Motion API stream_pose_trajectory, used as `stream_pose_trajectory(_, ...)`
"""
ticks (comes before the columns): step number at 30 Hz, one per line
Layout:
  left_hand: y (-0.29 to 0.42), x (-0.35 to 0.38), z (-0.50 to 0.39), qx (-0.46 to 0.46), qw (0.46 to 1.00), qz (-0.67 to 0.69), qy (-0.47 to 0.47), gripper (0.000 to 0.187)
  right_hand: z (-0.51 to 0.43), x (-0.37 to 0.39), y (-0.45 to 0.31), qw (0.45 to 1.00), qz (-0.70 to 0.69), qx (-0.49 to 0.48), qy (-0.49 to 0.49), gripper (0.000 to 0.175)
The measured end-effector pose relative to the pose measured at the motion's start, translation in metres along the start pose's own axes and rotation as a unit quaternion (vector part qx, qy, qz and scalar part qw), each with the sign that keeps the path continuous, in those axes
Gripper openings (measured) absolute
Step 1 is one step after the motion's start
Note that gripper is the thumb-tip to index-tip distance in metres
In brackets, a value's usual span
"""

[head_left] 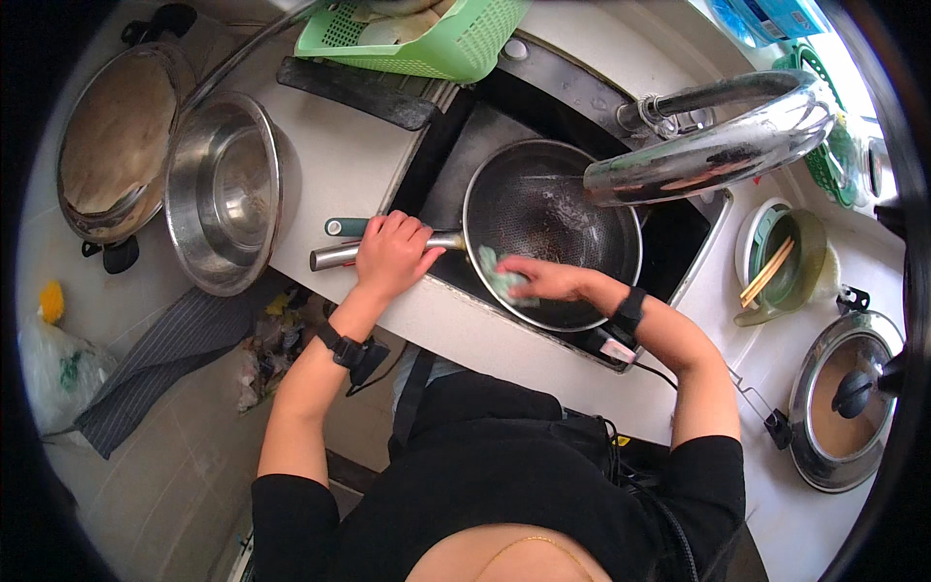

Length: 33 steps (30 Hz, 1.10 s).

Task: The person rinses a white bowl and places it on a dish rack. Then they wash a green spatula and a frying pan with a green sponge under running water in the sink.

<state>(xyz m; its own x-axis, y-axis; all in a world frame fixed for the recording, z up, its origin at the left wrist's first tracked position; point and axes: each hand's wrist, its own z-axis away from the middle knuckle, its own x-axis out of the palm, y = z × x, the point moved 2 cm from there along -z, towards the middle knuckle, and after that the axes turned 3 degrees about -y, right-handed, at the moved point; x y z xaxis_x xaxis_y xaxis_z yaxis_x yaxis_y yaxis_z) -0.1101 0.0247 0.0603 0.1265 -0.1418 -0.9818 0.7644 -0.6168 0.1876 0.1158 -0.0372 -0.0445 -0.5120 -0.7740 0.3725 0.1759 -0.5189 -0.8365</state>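
A dark frying pan with a textured inner surface and a pale rim rests over the black sink, its bottom wet and shiny. My left hand grips the pan's steel handle near the counter's front edge. Just behind that handle pokes out a dark green handle; my fingers hide where it leads. Inside the pan, at its near left wall, my right hand holds a crumpled pale green cloth, slightly blurred.
A chrome faucet arches over the pan's right side. On the left stand a steel basin and a lidded pot. A green basket is behind. To the right are a green cup with chopsticks and a glass lid.
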Motion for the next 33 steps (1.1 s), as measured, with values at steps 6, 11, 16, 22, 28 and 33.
stream_pose_trajectory(6, 0.002, 0.005, 0.000, -0.029, 0.999, 0.001, -0.016, 0.028, -0.060, -0.044, -0.014, 0.859, 0.360, -0.264, 0.252, 0.031)
stream_pose_trajectory(11, 0.000, 0.007, 0.000, -0.043, 0.999, -0.003, 0.005, 0.028, -0.059, -0.123, 0.010, 0.783, 0.458, 0.032, 0.420, 0.030)
stream_pose_trajectory(16, 0.002, 0.005, 0.002, -0.060, 0.998, -0.004, -0.004, 0.027, 0.031, -0.140, 0.052, 0.667, 0.569, 0.181, 0.446, 0.027)
stream_pose_trajectory(22, 0.002, 0.005, 0.001, -0.064, 0.998, -0.012, -0.014, 0.028, 0.088, -0.033, 0.047, 0.863, 0.430, 0.245, 0.102, 0.034)
stream_pose_trajectory(28, 0.002, 0.007, 0.000, -0.069, 0.997, -0.006, -0.016, 0.029, -0.020, -0.002, -0.002, 0.958, 0.205, -0.153, 0.129, 0.032)
stream_pose_trajectory(33, 0.002, 0.006, -0.001, -0.057, 0.998, -0.007, 0.008, 0.029, -0.085, -0.110, 0.022, 0.702, 0.538, -0.185, 0.428, 0.047)
